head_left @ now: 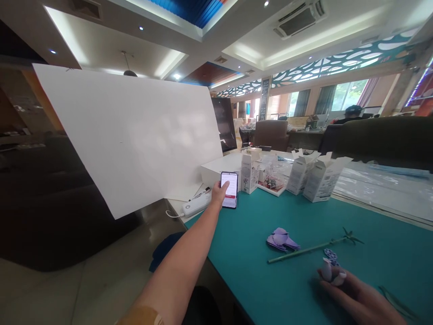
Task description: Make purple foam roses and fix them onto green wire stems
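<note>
My left hand reaches to a smartphone with a lit screen, which stands upright at the table's far left edge. The thumb lies over the screen, and the other fingers are mostly hidden. Low on the right, my right hand pinches a pale lilac petal piece just above the green mat. Right beyond those fingertips lie small dark purple openwork parts. A green artificial flower stem with a leafy tip rests on the mat, beside a stack of purple petals.
Behind the phone are white cartons, some with open flaps, and a tray of bagged parts. A white power strip lies left of the phone. One green leaf is near my right wrist. A large white board leans left.
</note>
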`<state>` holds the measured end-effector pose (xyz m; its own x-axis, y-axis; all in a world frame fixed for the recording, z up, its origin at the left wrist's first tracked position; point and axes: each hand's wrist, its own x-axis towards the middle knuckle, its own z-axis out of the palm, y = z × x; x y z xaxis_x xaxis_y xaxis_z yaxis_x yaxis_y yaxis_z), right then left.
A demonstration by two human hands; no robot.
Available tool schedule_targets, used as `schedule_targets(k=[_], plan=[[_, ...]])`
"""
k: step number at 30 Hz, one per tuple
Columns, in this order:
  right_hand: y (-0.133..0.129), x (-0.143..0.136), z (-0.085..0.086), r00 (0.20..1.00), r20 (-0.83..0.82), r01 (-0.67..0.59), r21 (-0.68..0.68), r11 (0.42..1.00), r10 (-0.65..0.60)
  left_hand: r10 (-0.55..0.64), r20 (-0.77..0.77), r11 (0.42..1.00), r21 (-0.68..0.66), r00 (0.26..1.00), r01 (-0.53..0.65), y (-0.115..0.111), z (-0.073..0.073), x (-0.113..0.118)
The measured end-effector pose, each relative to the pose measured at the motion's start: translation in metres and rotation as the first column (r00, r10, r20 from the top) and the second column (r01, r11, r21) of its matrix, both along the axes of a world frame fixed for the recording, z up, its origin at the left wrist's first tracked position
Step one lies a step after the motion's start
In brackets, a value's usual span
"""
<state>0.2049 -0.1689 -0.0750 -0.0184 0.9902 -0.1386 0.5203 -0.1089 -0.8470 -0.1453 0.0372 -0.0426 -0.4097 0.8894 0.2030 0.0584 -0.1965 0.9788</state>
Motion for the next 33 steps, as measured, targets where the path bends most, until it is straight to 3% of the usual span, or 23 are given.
schedule_targets(k=[8,12,16,25,33], plan=[[0.0,0.001,-0.002,0.998,-0.057,0.02,0.033,0.999,-0.018,0.077,-0.062,0.996,-0.042,0.995,-0.079,0.002,0.011,0.008],[0.001,0.0,-0.001,0.998,-0.047,0.037,0.006,0.999,-0.037,0.09,-0.081,0.994,-0.048,0.993,-0.094,0.004,0.011,0.008],[0.0,-0.001,-0.001,0.998,-0.038,0.058,0.068,0.996,-0.055,0.102,-0.09,0.993,-0.045,0.991,-0.107,0.007,0.008,0.008],[-0.002,-0.003,-0.001,1.0,0.014,0.02,0.059,0.998,-0.021,0.081,-0.019,0.995,-0.058,0.997,-0.082,0.003,0.012,0.009],[-0.001,-0.004,0.003,0.999,0.021,0.022,0.143,0.989,-0.025,0.07,0.045,0.996,-0.066,0.996,-0.067,-0.01,-0.006,0.01]])
